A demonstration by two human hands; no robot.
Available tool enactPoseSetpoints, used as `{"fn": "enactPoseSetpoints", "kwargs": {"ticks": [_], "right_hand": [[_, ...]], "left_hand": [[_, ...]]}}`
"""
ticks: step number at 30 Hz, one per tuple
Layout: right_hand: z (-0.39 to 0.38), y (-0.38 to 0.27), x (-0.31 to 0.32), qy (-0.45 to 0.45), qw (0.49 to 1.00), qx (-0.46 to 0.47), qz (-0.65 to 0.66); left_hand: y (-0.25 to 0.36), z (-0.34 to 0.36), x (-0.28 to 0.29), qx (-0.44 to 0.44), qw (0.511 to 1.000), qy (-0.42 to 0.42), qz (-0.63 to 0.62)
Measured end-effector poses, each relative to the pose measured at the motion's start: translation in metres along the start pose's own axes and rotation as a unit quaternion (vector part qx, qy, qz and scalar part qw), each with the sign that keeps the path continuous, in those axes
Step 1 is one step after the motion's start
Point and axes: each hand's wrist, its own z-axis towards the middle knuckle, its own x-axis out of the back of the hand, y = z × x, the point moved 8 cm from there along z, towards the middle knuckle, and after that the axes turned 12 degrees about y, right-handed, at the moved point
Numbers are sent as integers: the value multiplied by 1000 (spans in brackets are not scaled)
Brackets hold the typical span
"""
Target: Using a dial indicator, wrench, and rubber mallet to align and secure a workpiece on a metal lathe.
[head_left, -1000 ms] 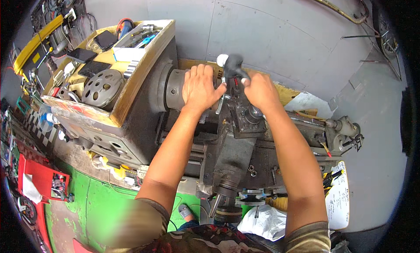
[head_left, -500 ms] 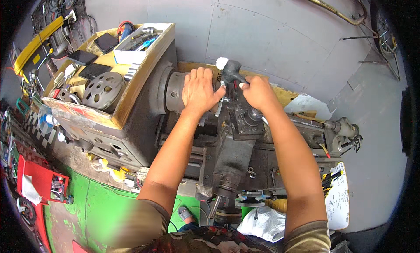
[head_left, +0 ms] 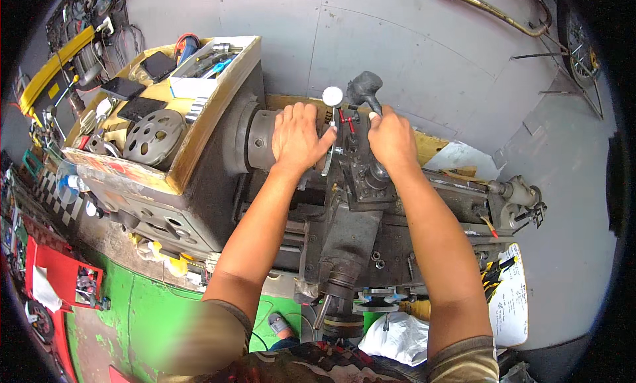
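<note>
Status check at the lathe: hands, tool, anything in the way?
Left hand on chuck. Right hand gripping black mallet, head off chuck. White-faced gauge between left hand and mallet head in view.

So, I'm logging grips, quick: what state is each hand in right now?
Left hand: open, laid over the chuck.
Right hand: closed, holding the mallet.

Passable over lathe bed (head_left: 462, 199) btwn R hand (head_left: 393, 140) & tailstock (head_left: 523, 193); blocked to L by hammer (head_left: 364, 89), dial gauge (head_left: 332, 96), tool post (head_left: 372, 183).
</note>
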Motion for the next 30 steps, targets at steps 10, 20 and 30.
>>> {"fn": "enactPoseSetpoints", "kwargs": {"ticks": [10,20,30], "right_hand": [[0,4,-3,-9,1000,-19,3],[1,5,-1,-8,1000,-20,10],[1,5,0,15,999,-2,32]], "left_hand": [[-1,-10,8,-7,992,111,-58],[6,-38,33,-32,980,168,-97],[3,-107,60,-32,984,149,-87]]}}
